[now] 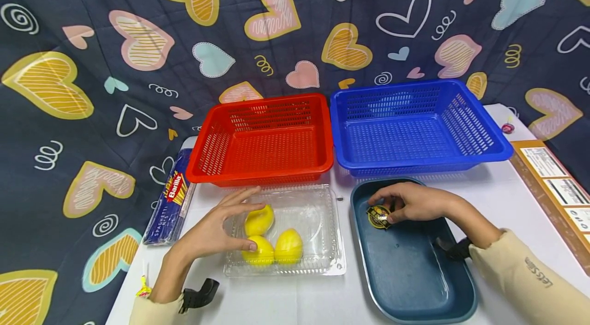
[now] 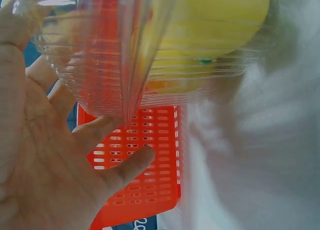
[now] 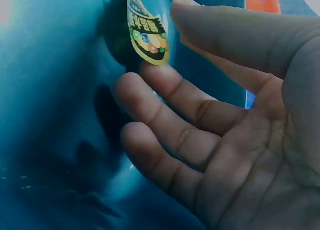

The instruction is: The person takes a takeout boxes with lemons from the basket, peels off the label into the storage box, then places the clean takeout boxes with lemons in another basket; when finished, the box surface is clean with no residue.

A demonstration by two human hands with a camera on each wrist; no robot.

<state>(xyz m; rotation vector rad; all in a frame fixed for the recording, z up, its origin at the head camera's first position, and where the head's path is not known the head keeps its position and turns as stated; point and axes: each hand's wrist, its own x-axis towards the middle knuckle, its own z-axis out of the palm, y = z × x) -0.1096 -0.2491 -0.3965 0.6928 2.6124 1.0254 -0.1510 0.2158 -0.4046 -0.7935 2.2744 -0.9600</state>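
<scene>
A clear plastic clamshell box holds three yellow lemons at its left and front. My left hand is at the box's left side, thumb and fingers spread apart and overlapping its edge in the head view. In the left wrist view, the box's ridged side fills the space beside the palm. Inside a teal tray, my right hand hovers with loosely bent fingers around a round black-and-gold label. Seen from the right wrist, the label stands tilted near a fingertip, and the thumb is apart from it.
Behind the box is a red basket, with a blue basket to its right. A blue Barilla spaghetti pack lies on the left; a wrapped lollipop is nearer. At the right edge lies a brown printed board.
</scene>
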